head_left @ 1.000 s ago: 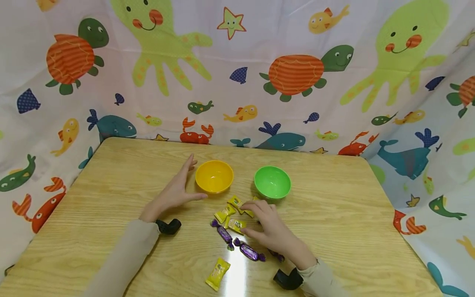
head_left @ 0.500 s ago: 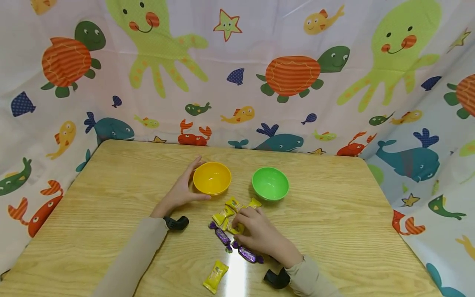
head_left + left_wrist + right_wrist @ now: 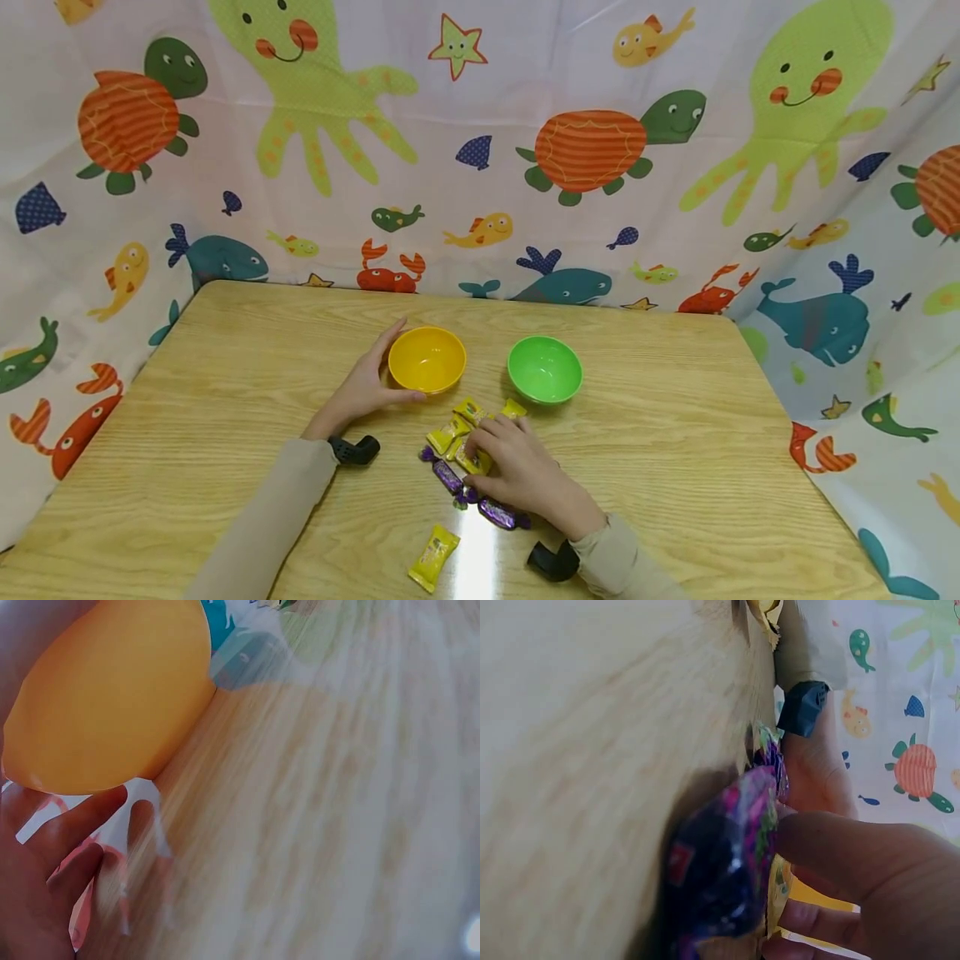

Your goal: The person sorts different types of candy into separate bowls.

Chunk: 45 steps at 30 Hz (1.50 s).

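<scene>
A yellow bowl (image 3: 427, 360) stands left of a green bowl (image 3: 545, 370) on the wooden table. My left hand (image 3: 366, 385) holds the yellow bowl from its left side, thumb in front and fingers behind; in the left wrist view, fingertips (image 3: 112, 796) meet its underside. Over the candy pile, my right hand (image 3: 521, 468) has bent fingers around a yellow-wrapped candy (image 3: 480, 461). Whether they pinch it is hidden. Beside the right thumb lies a purple-wrapped candy (image 3: 498, 513), seen close up in the right wrist view as a shiny purple wrapper (image 3: 724, 862).
Another purple candy (image 3: 447, 476) and several yellow candies (image 3: 447, 434) lie in front of the bowls. One yellow candy (image 3: 433, 558) sits apart, nearer the front. A curtain (image 3: 510, 75) printed with sea animals hangs behind the wooden table (image 3: 660, 467).
My left hand has come in to the right, from beside the yellow bowl to against it. The right hand has moved slightly left and nearer, down over the candies.
</scene>
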Each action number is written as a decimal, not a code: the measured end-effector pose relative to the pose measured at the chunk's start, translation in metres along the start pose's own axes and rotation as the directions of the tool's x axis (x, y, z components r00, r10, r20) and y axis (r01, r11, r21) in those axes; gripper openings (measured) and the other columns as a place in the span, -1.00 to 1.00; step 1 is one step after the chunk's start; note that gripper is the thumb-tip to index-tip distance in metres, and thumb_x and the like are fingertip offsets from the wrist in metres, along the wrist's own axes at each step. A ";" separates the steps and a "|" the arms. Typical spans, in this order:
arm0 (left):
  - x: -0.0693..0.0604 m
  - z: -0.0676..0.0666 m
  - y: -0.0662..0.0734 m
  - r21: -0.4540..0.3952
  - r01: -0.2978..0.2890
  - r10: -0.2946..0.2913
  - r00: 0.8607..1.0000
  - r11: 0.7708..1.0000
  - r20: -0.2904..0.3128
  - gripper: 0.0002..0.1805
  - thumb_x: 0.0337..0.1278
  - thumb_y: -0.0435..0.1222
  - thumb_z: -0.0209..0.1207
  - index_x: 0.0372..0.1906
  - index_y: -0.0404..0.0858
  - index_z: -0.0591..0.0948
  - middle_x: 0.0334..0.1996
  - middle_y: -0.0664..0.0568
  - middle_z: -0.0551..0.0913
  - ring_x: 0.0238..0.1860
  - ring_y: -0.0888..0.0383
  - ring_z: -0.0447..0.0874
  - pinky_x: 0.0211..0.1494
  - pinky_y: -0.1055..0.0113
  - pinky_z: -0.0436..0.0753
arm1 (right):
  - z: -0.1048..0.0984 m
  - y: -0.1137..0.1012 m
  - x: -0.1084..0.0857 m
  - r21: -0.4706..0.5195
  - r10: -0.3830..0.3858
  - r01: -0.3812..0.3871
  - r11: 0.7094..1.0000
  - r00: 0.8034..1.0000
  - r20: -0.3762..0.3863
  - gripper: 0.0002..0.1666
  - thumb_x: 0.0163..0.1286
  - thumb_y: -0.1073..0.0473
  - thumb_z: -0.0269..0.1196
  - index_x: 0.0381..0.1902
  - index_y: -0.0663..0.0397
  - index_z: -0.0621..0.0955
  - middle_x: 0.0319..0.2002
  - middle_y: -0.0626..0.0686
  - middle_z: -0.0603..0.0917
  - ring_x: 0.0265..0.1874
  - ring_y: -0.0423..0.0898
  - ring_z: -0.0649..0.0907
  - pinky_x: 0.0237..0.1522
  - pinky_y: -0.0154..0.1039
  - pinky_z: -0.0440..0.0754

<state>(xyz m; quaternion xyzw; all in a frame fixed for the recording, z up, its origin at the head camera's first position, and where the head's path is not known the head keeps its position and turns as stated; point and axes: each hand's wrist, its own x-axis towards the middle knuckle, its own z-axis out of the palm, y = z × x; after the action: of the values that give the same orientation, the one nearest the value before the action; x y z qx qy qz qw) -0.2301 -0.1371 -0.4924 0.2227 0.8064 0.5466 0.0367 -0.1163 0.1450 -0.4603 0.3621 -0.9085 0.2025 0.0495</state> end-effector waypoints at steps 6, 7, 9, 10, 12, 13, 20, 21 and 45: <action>0.000 0.000 0.000 0.012 -0.007 0.007 1.000 1.000 0.003 0.24 -0.12 -0.17 0.56 0.60 -0.07 -0.01 0.53 -0.10 0.12 0.51 -0.04 0.08 0.53 -0.10 -0.01 | 0.001 0.000 0.001 -0.003 -0.013 0.013 1.000 1.000 -0.015 -0.75 0.15 0.08 0.45 -0.27 -0.18 0.59 -0.25 -0.22 0.55 -0.24 -0.20 0.43 -0.11 -0.20 0.31; 0.000 0.000 0.000 0.018 -0.007 0.007 1.000 1.000 0.000 0.23 -0.12 -0.16 0.56 0.60 -0.09 0.00 0.53 -0.10 0.12 0.51 -0.04 0.07 0.53 -0.09 -0.01 | 0.001 0.001 0.000 -0.003 -0.019 0.019 1.000 1.000 -0.021 -0.76 0.14 0.10 0.44 -0.28 -0.18 0.59 -0.26 -0.21 0.55 -0.25 -0.20 0.42 -0.12 -0.21 0.30; 0.000 0.001 0.000 0.033 0.001 -0.001 1.000 0.999 -0.002 0.22 -0.12 -0.12 0.55 0.59 -0.11 0.03 0.53 -0.07 0.12 0.52 -0.03 0.07 0.53 -0.08 0.00 | 0.001 0.001 0.000 0.002 -0.035 0.035 0.999 0.999 -0.032 -0.76 0.10 0.13 0.43 -0.30 -0.17 0.59 -0.29 -0.20 0.55 -0.27 -0.20 0.41 -0.14 -0.22 0.29; -0.001 0.001 0.000 0.040 0.004 -0.004 1.000 0.999 -0.001 0.21 -0.13 -0.10 0.55 0.59 -0.11 0.04 0.53 -0.07 0.13 0.51 -0.03 0.07 0.53 -0.09 0.01 | 0.001 0.001 -0.001 0.004 -0.043 0.043 0.999 0.998 -0.037 -0.76 0.08 0.14 0.43 -0.30 -0.17 0.59 -0.30 -0.20 0.55 -0.28 -0.20 0.40 -0.15 -0.22 0.29; -0.002 0.002 0.000 0.048 0.016 -0.016 1.000 0.999 -0.004 0.20 -0.14 -0.05 0.55 0.58 -0.09 0.07 0.52 -0.04 0.15 0.51 -0.03 0.09 0.52 -0.08 0.03 | 0.002 0.002 -0.002 0.010 -0.057 0.057 0.998 0.997 -0.045 -0.76 0.04 0.15 0.42 -0.32 -0.16 0.59 -0.32 -0.20 0.55 -0.30 -0.20 0.40 -0.16 -0.23 0.28; -0.002 0.003 0.000 0.053 0.022 -0.022 1.000 0.998 -0.005 0.19 -0.15 -0.03 0.55 0.57 -0.08 0.09 0.52 -0.02 0.17 0.50 -0.02 0.10 0.52 -0.08 0.04 | 0.002 0.002 -0.002 0.013 -0.063 0.064 0.998 0.997 -0.047 -0.76 0.03 0.15 0.42 -0.33 -0.15 0.59 -0.33 -0.19 0.55 -0.30 -0.21 0.40 -0.16 -0.23 0.28; -0.003 0.004 -0.001 0.028 0.020 -0.020 1.000 0.999 -0.006 0.16 -0.16 -0.02 0.56 0.55 -0.06 0.13 0.48 0.04 0.23 0.47 0.03 0.18 0.52 -0.04 0.10 | -0.002 0.003 -0.003 0.030 -0.090 0.092 0.995 0.994 -0.060 -0.76 0.01 0.15 0.41 -0.33 -0.13 0.60 -0.34 -0.19 0.56 -0.30 -0.21 0.40 -0.14 -0.24 0.29; -0.003 0.003 -0.001 0.024 0.016 -0.016 1.000 1.000 -0.006 0.16 -0.17 -0.03 0.56 0.55 -0.07 0.13 0.47 0.04 0.24 0.46 0.03 0.19 0.51 -0.04 0.11 | -0.003 0.002 -0.002 0.032 -0.095 0.097 0.995 0.993 -0.065 -0.76 0.01 0.14 0.41 -0.33 -0.13 0.60 -0.34 -0.19 0.56 -0.30 -0.22 0.40 -0.15 -0.25 0.28; -0.001 0.000 0.000 0.001 -0.038 0.038 0.999 0.999 0.019 0.09 -0.16 -0.17 0.57 0.49 -0.10 0.18 0.41 -0.04 0.31 0.38 -0.03 0.30 0.48 -0.10 0.18 | -0.067 0.000 0.061 0.083 -0.117 0.134 0.988 0.977 -0.181 -0.75 0.08 0.27 0.46 -0.30 -0.04 0.63 -0.29 -0.12 0.59 -0.17 -0.13 0.50 -0.12 -0.12 0.35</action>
<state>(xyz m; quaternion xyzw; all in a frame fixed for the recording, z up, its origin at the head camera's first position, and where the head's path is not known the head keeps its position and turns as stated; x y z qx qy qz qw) -0.2295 -0.1371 -0.4929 0.2433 0.8021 0.5444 0.0336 -0.1651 0.1335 -0.3844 0.4014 -0.8654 0.2727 0.1247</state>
